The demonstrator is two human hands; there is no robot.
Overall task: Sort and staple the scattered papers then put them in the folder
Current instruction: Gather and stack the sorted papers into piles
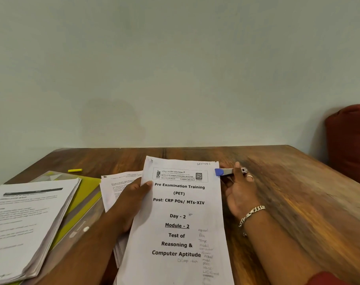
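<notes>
The counter (298, 192) is wood with a strong grain and a soft sheen, and the booklet (179, 212) and paper stack (27, 223) are matt white paper. The stapler (229, 171) is bare shiny metal with a blue plastic tip. The folder (86, 194) looks like smooth, slightly glossy yellow-green plastic, the bracelet (250, 214) polished metal links.

Silver chain bracelet (251, 215), ring (250, 177) (right hand), red sleeve (327, 278)

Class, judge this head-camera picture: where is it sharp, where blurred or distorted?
Head view: the booklet title print is sharp at centre; the paper stack at left blurs; the table grain smears at right; wide-angle distortion bends the table's far edge.
</notes>
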